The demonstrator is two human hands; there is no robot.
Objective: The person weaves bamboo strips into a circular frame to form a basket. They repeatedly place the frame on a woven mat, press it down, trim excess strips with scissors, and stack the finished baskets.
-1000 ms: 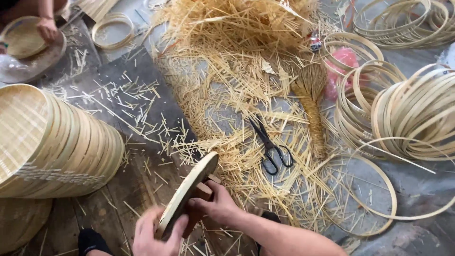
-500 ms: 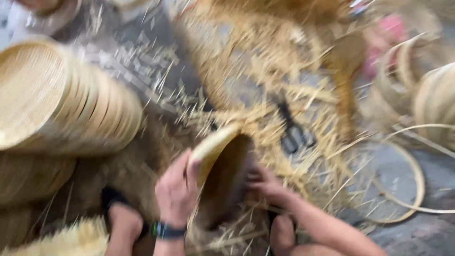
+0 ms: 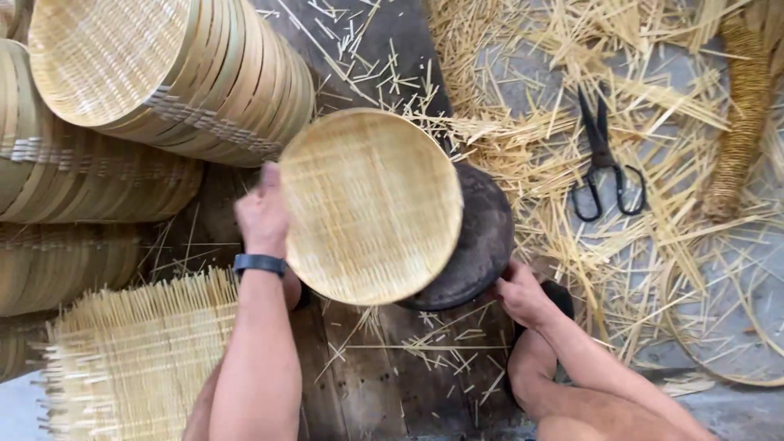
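Note:
My left hand (image 3: 263, 214) grips the left rim of a round woven bamboo tray (image 3: 371, 204), which faces up toward me. The tray lies over a dark round disc (image 3: 482, 241). My right hand (image 3: 519, 292) holds the lower right edge of that dark disc. A dark band sits on my left wrist. Both forearms reach up from the bottom of the view.
Stacks of finished bamboo trays (image 3: 163, 73) lie at the left. A bristly unfinished woven mat (image 3: 139, 359) sits at lower left. Black scissors (image 3: 604, 163) rest on loose straw at the right, near bamboo hoops (image 3: 735, 327) and a straw bundle (image 3: 739, 122).
The tray was held on edge; now it is turned flat, face up, over the dark disc. My view has swung left toward the tray stacks.

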